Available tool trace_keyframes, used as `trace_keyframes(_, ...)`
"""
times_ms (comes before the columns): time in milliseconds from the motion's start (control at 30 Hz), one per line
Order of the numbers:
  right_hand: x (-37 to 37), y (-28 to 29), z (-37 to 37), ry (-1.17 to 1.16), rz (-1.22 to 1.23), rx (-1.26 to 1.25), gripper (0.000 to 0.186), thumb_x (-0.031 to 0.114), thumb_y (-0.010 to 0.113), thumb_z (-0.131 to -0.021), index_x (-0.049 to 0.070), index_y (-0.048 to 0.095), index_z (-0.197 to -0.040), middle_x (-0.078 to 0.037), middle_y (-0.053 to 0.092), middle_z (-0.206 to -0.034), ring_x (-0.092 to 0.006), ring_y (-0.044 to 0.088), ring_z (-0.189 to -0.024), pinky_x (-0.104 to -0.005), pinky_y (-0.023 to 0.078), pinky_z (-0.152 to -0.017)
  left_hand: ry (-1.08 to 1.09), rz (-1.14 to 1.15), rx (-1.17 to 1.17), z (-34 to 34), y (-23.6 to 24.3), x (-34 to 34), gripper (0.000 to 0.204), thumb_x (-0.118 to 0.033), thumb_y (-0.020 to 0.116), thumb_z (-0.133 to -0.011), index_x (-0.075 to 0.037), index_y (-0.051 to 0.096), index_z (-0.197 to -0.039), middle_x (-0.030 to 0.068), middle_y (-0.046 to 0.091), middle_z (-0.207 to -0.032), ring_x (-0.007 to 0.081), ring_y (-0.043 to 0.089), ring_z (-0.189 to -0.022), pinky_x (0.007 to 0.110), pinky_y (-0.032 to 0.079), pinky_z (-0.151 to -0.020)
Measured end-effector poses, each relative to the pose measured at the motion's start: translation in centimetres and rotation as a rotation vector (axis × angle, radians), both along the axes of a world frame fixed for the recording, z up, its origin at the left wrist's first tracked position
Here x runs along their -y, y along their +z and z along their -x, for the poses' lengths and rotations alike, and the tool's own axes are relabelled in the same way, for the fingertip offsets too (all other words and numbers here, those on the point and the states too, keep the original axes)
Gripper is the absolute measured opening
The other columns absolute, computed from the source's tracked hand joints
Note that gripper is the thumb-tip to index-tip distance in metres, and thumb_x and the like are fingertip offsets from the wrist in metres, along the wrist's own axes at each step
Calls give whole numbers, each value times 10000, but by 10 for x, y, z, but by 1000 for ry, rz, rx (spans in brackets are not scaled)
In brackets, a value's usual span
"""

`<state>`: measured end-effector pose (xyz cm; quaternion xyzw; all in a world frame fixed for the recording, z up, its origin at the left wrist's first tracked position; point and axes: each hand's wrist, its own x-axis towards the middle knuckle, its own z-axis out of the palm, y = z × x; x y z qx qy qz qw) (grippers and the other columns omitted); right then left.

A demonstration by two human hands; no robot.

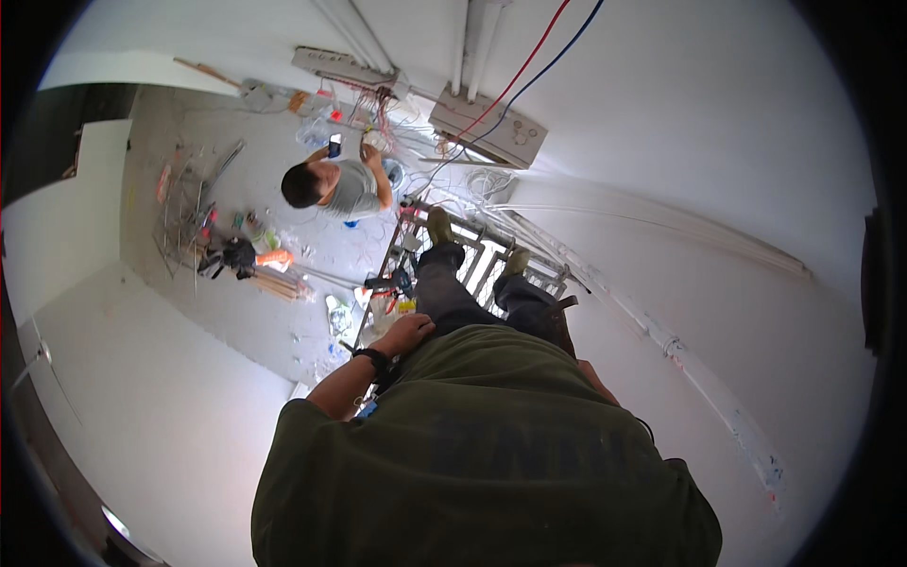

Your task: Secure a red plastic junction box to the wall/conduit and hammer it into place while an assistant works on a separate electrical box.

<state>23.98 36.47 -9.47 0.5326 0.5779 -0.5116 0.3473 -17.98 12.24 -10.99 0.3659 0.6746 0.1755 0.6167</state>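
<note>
I look straight down my own body in a dark green shirt [491, 454]. My left hand [406, 333], a black band on its wrist, rests against the hip of my dark trousers [453, 298]; its fingers are curled out of sight and I see nothing in it. My right hand is hidden behind my torso; only part of that arm [595, 378] shows. My two feet [439, 225] stand on a metal ladder platform [477, 255] high above the floor.
Below, another person [331, 184] crouches at a wall box with red wires [378, 104]. A grey junction box [491, 123] takes red and blue cables [529, 66]. Tools and metal rods [217, 236] litter the concrete floor. White conduit [661, 331] runs along the wall.
</note>
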Motion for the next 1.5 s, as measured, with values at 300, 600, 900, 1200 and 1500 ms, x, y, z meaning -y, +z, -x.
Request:
trace_keyframes(300,13,-13,-10,-8,-17,-16,420,401,668,-777,-2,671,-896,-137,677,-775,-232,657,-738,-376,500,-658,547,551,578,4,80,24,331,-267,450,-920,-3,646,-949,98,651,-838,136,597,-764,295,459,-695)
trace_keyframes(600,8,-42,-2,19,-1,-123,414,403,667,-778,5,673,-892,-133,677,-769,-230,657,-732,-375,501,-657,479,633,338,-11,89,20,474,-398,485,-906,38,654,-983,129,663,-948,168,606,-872,308,446,-802)
trace_keyframes(900,-8,-43,76,122,5,-276,408,404,667,-779,12,675,-887,-129,676,-764,-228,657,-726,-373,501,-656,190,450,249,31,67,-39,444,-385,523,-891,14,640,-1046,111,651,-1034,175,609,-897,337,464,-796)
trace_keyframes(1200,-291,57,282,-162,-678,-639,402,406,666,-780,18,677,-883,-125,675,-758,-226,657,-720,-371,501,-655,-281,-113,-259,23,25,-7,481,-433,544,-876,13,632,-1035,111,649,-1008,188,623,-855,357,489,-766)
trace_keyframes(1500,-122,10,192,174,-351,-452,396,408,665,-781,25,678,-879,-121,674,-752,-224,656,-714,-369,501,-654,307,322,397,31,14,-6,491,-448,546,-872,6,631,-1038,102,650,-1005,188,624,-849,360,498,-747)
